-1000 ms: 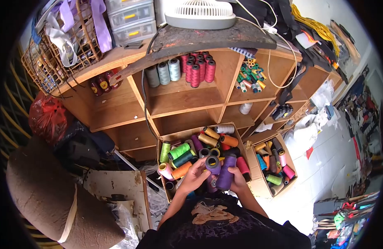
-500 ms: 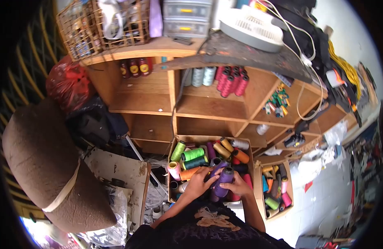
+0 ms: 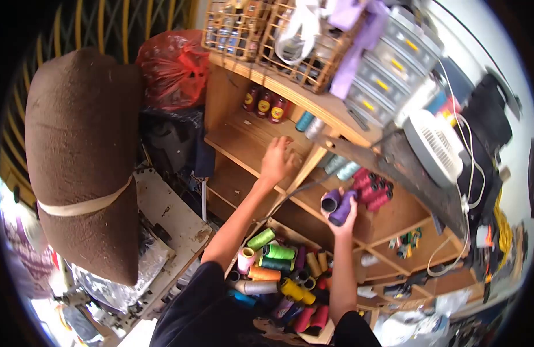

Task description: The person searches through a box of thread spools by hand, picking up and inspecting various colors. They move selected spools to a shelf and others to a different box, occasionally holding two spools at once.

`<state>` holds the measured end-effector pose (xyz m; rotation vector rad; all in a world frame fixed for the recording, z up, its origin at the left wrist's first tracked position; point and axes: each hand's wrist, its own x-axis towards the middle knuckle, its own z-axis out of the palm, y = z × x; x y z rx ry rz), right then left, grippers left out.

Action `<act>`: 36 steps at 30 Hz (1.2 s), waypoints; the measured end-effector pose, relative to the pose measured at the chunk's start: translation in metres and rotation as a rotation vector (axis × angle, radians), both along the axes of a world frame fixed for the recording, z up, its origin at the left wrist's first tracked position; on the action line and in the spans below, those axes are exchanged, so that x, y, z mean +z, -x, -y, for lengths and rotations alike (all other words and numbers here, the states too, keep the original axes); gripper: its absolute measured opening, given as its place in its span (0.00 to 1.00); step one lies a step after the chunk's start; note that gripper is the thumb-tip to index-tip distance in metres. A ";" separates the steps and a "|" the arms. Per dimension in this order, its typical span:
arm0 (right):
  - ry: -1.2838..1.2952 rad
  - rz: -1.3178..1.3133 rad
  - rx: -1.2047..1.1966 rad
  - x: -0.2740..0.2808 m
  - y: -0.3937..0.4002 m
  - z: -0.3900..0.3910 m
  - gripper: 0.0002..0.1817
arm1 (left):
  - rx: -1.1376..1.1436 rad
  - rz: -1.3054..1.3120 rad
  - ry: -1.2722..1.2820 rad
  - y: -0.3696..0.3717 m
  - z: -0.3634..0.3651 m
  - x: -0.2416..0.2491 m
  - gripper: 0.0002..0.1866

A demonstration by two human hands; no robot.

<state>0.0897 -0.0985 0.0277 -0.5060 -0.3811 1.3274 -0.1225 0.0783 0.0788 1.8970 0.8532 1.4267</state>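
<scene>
My right hand [image 3: 343, 214] is wrapped round purple thread spools [image 3: 343, 209], held in front of the shelf beside the dark pink spools [image 3: 372, 189]. My left hand [image 3: 277, 161] is raised before the upper left shelf compartment, its fingers apart and slightly curled, with nothing seen in them. Teal and grey spools [image 3: 305, 121] stand just to its right, near the divider. Dark red spools with yellow labels [image 3: 264, 107] are at the back of that compartment. Below my arms, the cardboard box [image 3: 296, 232] holds several spools in green, orange, yellow, grey and pink.
A wooden shelf [image 3: 244, 139] spans the middle. On top are a wire basket [image 3: 296, 52], grey drawers [image 3: 388, 69] and a white device [image 3: 434, 144] with a cable. A brown padded roll [image 3: 85, 150] lies left, by a red plastic bag [image 3: 175, 69] and a white tabletop [image 3: 163, 199].
Both hands have risen from the box to the shelf. My left hand has let go of the purple spools, which are now in my right hand. The view has turned left and tilted.
</scene>
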 end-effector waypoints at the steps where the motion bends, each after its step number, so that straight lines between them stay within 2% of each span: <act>1: 0.027 -0.047 -0.038 -0.011 -0.001 -0.012 0.27 | 0.044 -0.085 -0.044 -0.025 -0.032 -0.014 0.22; 2: -0.013 -0.130 -0.012 -0.010 -0.002 -0.016 0.26 | 0.037 -0.183 -0.029 -0.039 -0.047 -0.009 0.25; 4: -0.003 -0.054 -0.022 -0.017 -0.007 -0.016 0.27 | -0.054 -0.282 0.004 -0.069 -0.077 0.000 0.32; 7: 0.017 0.047 -0.024 -0.012 -0.004 -0.016 0.29 | 0.018 -0.409 -0.349 -0.154 -0.162 -0.038 0.28; 9: 0.052 0.098 -0.054 -0.011 -0.002 -0.016 0.30 | 0.096 -0.530 -0.534 -0.184 -0.192 -0.044 0.25; 12: 0.109 0.067 -0.041 -0.024 -0.018 -0.017 0.31 | -0.129 -0.481 -0.420 -0.221 -0.231 -0.063 0.27; 19: 0.142 0.038 -0.029 -0.032 -0.023 -0.013 0.30 | -0.293 -0.250 -0.394 -0.213 -0.240 -0.055 0.29; 22: 0.146 0.027 -0.064 -0.021 -0.013 -0.015 0.31 | -0.336 -0.119 -0.432 -0.180 -0.224 -0.048 0.30; 23: 0.101 0.010 -0.004 -0.022 -0.015 -0.015 0.31 | -0.342 -0.067 -0.459 -0.167 -0.217 -0.043 0.30; 25: 0.120 0.031 -0.071 -0.009 -0.007 -0.017 0.30 | -0.342 -0.007 -0.495 -0.132 -0.194 -0.029 0.31; 26: 0.146 0.032 -0.108 -0.006 -0.001 -0.015 0.30 | -0.321 -0.018 -0.502 -0.114 -0.177 -0.023 0.31; 28: 0.055 0.014 -0.034 -0.010 -0.004 -0.016 0.30 | -0.300 -0.211 -0.384 -0.058 -0.120 0.024 0.33; 29: 0.080 -0.042 -0.038 -0.009 -0.003 -0.018 0.31 | -0.119 -0.177 -0.575 -0.048 -0.118 0.015 0.32; 30: 0.106 -0.096 -0.042 -0.010 -0.003 -0.018 0.32 | -0.067 -0.188 -0.510 -0.026 -0.087 0.028 0.30; 31: 0.066 -0.038 -0.014 -0.013 -0.006 -0.017 0.33 | -0.104 -0.154 -0.471 0.002 -0.057 0.040 0.29; 34: 0.044 0.018 0.024 -0.013 -0.008 -0.018 0.34 | 0.128 -0.223 -0.337 0.055 0.011 0.029 0.30; 36: -0.015 0.039 0.048 -0.013 -0.007 -0.019 0.35 | 0.119 -0.150 -0.270 0.086 0.049 0.015 0.29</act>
